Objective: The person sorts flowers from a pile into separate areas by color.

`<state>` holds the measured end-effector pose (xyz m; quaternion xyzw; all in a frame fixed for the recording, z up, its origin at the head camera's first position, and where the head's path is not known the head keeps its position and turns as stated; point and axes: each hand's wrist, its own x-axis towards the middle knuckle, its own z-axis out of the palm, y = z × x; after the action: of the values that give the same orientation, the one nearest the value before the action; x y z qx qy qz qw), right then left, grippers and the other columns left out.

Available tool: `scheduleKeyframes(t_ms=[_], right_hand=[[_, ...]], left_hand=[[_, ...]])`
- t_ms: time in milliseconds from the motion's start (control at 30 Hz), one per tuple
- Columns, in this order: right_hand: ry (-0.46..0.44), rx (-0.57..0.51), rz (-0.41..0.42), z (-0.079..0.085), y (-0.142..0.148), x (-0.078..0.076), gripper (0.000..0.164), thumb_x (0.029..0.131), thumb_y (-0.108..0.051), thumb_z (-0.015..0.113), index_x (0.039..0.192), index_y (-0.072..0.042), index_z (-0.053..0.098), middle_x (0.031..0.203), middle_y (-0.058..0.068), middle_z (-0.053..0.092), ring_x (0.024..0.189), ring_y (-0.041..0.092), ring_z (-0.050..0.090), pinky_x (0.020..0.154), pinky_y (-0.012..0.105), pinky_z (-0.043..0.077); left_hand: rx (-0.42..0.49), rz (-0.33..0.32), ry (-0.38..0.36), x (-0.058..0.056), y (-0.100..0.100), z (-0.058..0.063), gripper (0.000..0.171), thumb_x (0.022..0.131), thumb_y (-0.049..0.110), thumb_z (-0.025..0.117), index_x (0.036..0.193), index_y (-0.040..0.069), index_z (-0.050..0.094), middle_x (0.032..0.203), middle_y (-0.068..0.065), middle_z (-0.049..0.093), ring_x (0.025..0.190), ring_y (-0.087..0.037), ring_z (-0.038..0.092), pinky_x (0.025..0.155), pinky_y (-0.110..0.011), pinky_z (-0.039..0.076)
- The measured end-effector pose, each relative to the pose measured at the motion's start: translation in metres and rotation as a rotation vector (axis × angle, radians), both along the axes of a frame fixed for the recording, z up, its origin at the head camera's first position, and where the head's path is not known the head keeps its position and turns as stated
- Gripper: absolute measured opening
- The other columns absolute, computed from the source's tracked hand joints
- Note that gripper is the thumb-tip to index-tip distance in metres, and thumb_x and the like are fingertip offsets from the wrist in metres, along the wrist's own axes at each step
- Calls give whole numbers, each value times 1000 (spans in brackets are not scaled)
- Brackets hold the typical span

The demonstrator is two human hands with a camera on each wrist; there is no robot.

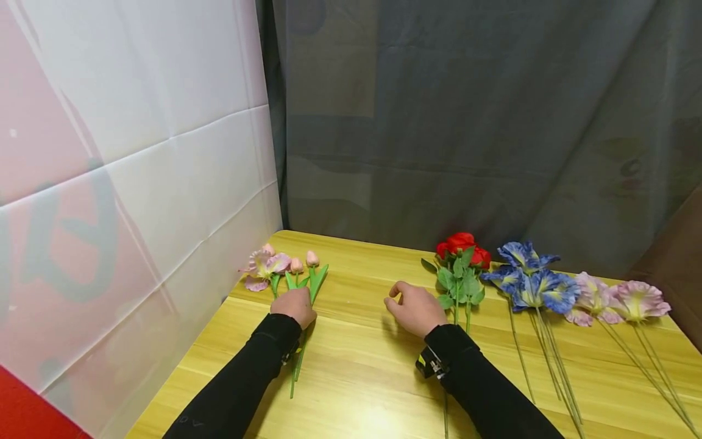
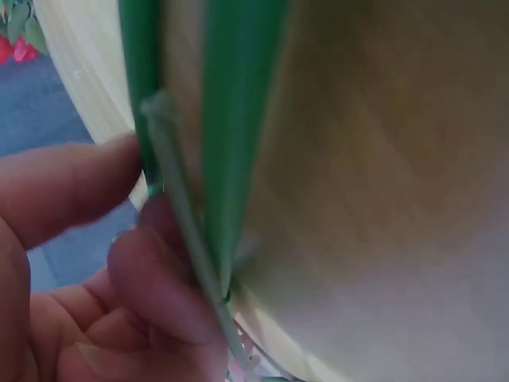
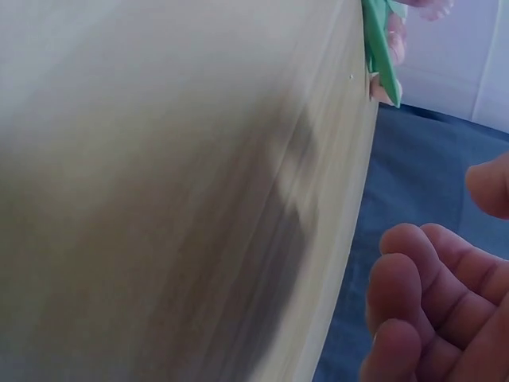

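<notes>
My left hand (image 1: 294, 306) pinches the green stems of pink tulips (image 1: 312, 259) at the left of the table (image 1: 356, 366), a ruffled flower (image 1: 265, 265) just beside them, can't tell if gripped too. My right hand (image 1: 417, 310) hangs over the table, fingers loosely bent, thumb apart, near red roses (image 1: 463, 244). Farther right: blue flowers (image 1: 540, 289), then pale pink blooms (image 1: 638, 300).

Makeshift cloth-screened work corner, type of premises not determinable, wood-grain bench (image 1: 362, 384) set against the screening, dark grey cloth (image 1: 466, 122) hanging creased across the back, pale sheeting (image 1: 181, 164) with fold lines and pink patches along the left, brown surface (image 1: 677, 256) at far right.
</notes>
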<state>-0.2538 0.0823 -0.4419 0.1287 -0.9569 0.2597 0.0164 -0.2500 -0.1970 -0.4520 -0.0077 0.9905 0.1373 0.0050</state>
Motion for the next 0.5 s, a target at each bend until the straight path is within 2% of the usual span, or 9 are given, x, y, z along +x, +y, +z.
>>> scheduleKeyframes(t_ms=[300,500], right_hand=[[-24,3,13,-3,1,2,20,97,-36,64,106,-18,66,67,-4,57,55,16,51,53,33,39],[-30,-12,14,0,1,4,18,98,-34,63,105,-18,67,68,-3,58,57,17,52,55,34,40]], left_hand=[[-29,8,-49,1,2,4,7,90,8,68,85,10,63,73,-4,61,69,-25,63,63,-47,52],[-30,-24,-57,2,4,9,20,89,4,67,72,11,60,67,-4,58,63,-23,59,60,-42,49]])
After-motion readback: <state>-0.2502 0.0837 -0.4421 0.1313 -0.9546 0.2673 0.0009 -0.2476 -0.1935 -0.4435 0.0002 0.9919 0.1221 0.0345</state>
